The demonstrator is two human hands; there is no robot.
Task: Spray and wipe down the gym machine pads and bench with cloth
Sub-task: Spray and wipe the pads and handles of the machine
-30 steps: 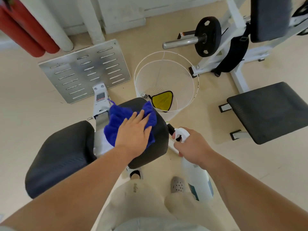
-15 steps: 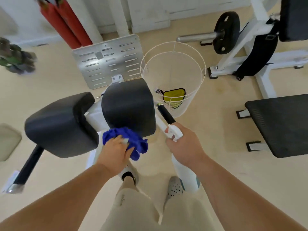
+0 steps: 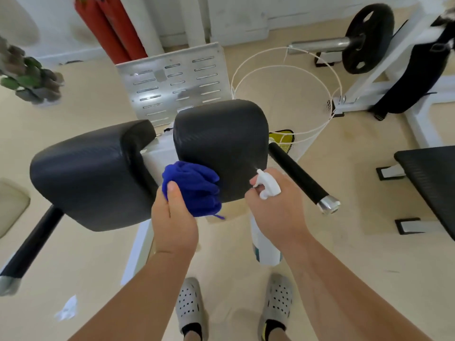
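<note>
Right-hand black pad [image 3: 220, 141] of the gym machine, seen from above, with a bunched blue cloth [image 3: 193, 187] pressed against its near lower edge. Left hand [image 3: 173, 222] closed around the cloth, thumb on top. Right hand [image 3: 275, 212] wrapped around the neck of a white spray bottle [image 3: 266, 239], a finger on the trigger; the nozzle points at the near right part of the same pad, just beside it. A second black pad [image 3: 91, 173] lies to the left, the two joined by a white frame [image 3: 157, 153]. A black handle with a metal end cap [image 3: 300, 177] projects to the right of the sprayed pad. Behind stand a slotted metal footplate [image 3: 172, 82] and a white wire basket [image 3: 285, 94]. A separate black bench seat [image 3: 430, 178] sits at far right, apart from both hands. Grey perforated shoes [image 3: 190, 301] stand on the beige floor [image 3: 86, 254] below.
</note>
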